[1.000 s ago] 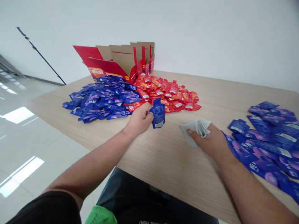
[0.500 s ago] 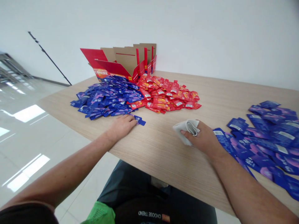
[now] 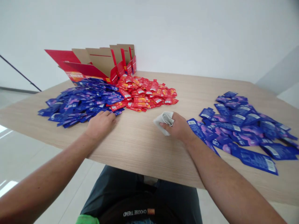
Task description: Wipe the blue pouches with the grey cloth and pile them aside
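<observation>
My left hand (image 3: 100, 125) lies palm down at the front edge of a heap of blue sachets (image 3: 79, 102), its fingertips on the nearest ones. It holds nothing that I can see. Behind that heap and touching it is a heap of red sachets (image 3: 146, 93). My right hand (image 3: 178, 126) pinches a folded white cloth (image 3: 164, 123) against the wooden table (image 3: 144, 149). To the right of this hand lies a wider spread of larger blue sachets (image 3: 240, 130), its nearest pieces close to my wrist.
An open red and cardboard carton (image 3: 93, 63) stands at the table's far edge, behind both heaps, with its flaps up. A white wall rises behind the table. A black pole (image 3: 20, 73) leans at the far left. My dark clothing and a green item (image 3: 84, 219) show below the near edge.
My left hand has let go of the blue sachet and moved left to the heap's edge. The right hand and cloth stay much the same. The whole scene has shifted left in view.
</observation>
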`<state>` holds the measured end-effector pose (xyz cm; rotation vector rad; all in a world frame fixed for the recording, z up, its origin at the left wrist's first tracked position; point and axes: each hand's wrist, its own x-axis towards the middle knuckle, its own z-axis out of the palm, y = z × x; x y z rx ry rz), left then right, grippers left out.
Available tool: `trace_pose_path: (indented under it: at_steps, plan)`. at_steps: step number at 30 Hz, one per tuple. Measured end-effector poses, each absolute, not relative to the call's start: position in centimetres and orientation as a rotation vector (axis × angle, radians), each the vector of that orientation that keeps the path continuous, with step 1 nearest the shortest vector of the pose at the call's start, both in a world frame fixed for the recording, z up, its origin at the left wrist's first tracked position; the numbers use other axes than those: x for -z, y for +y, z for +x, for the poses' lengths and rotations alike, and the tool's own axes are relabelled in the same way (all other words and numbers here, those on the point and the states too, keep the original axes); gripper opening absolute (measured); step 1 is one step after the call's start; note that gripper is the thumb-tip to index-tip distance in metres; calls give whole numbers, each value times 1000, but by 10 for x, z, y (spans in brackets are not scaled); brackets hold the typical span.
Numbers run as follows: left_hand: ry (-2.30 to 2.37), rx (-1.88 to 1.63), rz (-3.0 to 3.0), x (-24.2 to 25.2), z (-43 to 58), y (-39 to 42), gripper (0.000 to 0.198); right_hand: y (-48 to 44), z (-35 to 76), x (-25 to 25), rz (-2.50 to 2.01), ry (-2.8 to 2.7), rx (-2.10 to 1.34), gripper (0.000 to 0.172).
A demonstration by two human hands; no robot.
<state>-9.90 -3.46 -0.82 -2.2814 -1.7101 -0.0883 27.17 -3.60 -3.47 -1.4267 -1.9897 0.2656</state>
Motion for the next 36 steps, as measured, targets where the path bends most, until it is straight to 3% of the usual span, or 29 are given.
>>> trace_pose_path:
  at_steps: [6,13,21,26,29,36]
  plan:
    - [-1604,312,-2673,7,-28,-51,24,-21,304,19,-1456,-1628,-28,51]
    - [-1359,393,-3113,12,85,-57,18,-5,354,8,-1657,-1257,184,47]
    - [-1209,610,-3118,31,192,-8,41,-3,361,11,-1713,-1225,225,43]
    - [-759,260,-3285,34,222,15,58,-1,367,12,-1685,-1224,255,44]
    - [-748,60,-3269,29,226,17,63,2,371,16,-1669,-1219,264,43]
    - [-728,-48,-3143,15,198,10,73,7,370,22,-1643,-1198,307,40]
